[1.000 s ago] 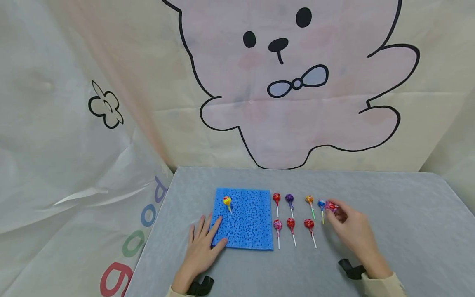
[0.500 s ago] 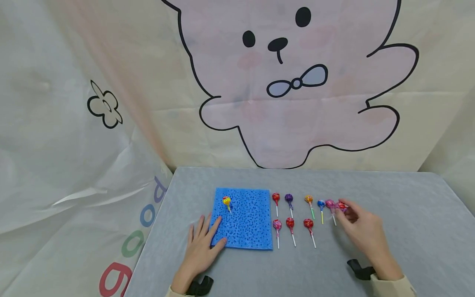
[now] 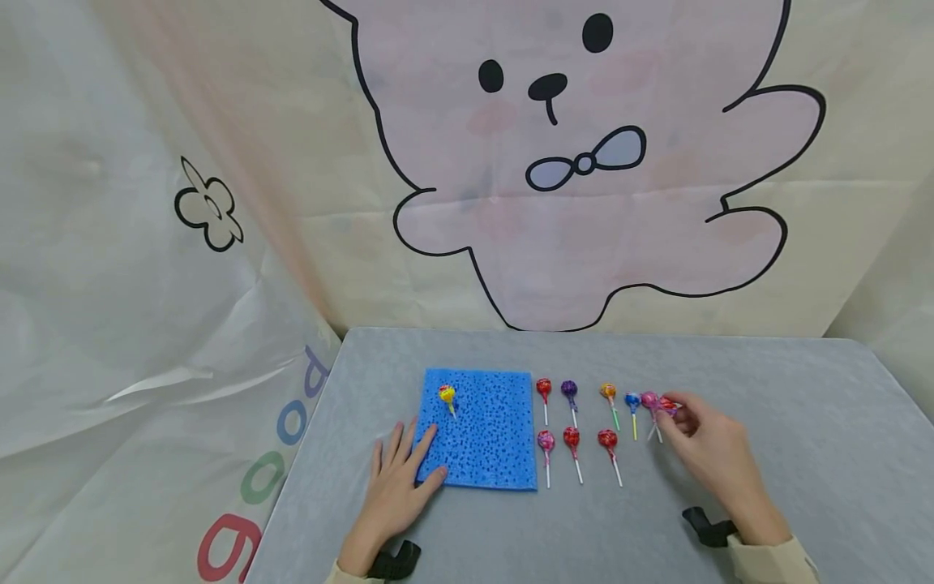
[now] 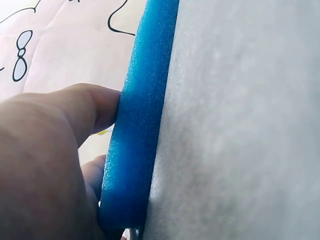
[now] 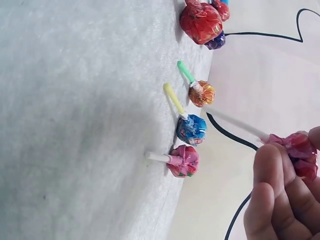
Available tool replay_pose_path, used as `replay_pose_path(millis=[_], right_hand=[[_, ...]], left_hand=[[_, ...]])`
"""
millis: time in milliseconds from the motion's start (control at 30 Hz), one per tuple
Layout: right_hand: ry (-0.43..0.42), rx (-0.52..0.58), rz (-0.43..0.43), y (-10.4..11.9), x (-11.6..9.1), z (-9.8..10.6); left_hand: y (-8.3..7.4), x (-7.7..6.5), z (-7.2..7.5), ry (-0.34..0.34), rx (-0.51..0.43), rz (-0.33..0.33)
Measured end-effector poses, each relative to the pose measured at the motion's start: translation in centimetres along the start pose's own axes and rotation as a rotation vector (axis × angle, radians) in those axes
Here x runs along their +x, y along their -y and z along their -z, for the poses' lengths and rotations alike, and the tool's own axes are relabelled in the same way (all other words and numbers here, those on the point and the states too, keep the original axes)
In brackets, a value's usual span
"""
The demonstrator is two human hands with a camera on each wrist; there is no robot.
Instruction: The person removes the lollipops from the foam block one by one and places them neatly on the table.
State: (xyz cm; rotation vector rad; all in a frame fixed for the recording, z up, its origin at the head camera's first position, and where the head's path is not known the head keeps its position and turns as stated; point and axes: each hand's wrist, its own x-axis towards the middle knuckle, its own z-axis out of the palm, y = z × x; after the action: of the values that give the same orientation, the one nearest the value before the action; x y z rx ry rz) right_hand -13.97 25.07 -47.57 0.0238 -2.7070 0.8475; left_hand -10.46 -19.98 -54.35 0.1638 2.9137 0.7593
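My left hand (image 3: 394,491) rests spread on the lower left corner of a blue foam board (image 3: 492,438). In the left wrist view its thumb presses against the board's edge (image 4: 140,100). A yellow lollipop (image 3: 447,395) stands in the board near its upper left corner. My right hand (image 3: 711,450) pinches a red-pink wrapped lollipop (image 5: 297,145) by its head, the white stick pointing away from the fingers. Just beside that hand, a pink lollipop (image 3: 649,401) lies on the table, with a blue lollipop (image 3: 632,401) to its left.
Between board and right hand, more lollipops lie in two rows on the grey table (image 3: 824,454): an orange one (image 3: 608,392), a purple one (image 3: 569,390), a pink one (image 3: 546,440) and several red ones (image 3: 571,438). Behind hangs a bear-printed curtain (image 3: 569,235).
My right hand has moved a little to the right with its lollipop, uncovering the pink lollipop on the table. The held lollipop's stick now shows. My left hand has stayed on the board.
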Motion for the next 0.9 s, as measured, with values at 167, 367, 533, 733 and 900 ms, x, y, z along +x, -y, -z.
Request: replay_pose_path(millis=[167,367,533,733,900], right_hand=[[0.102,-0.030,-0.013,-0.2,0.2,-0.4],[0.248,-0.065,-0.018,-0.4,0.4,-0.9],[0.322,-0.045,-0.069,-0.2,0.6,-0.8],[0.349,-0.035,-0.068,-0.1,0.9,-0.8],[0.388,-0.048,-0.031,-0.4,1.0,-1.1]], left_hand=[[-0.1,0.0,0.1,0.000,-0.005,-0.004],[-0.1,-0.1,0.1,-0.007,-0.018,-0.010],[-0.1,0.0,0.1,-0.008,-0.018,-0.008],[-0.1,-0.1,0.1,-0.004,-0.022,-0.003],[-0.1,-0.1,0.1,-0.006,-0.020,-0.006]])
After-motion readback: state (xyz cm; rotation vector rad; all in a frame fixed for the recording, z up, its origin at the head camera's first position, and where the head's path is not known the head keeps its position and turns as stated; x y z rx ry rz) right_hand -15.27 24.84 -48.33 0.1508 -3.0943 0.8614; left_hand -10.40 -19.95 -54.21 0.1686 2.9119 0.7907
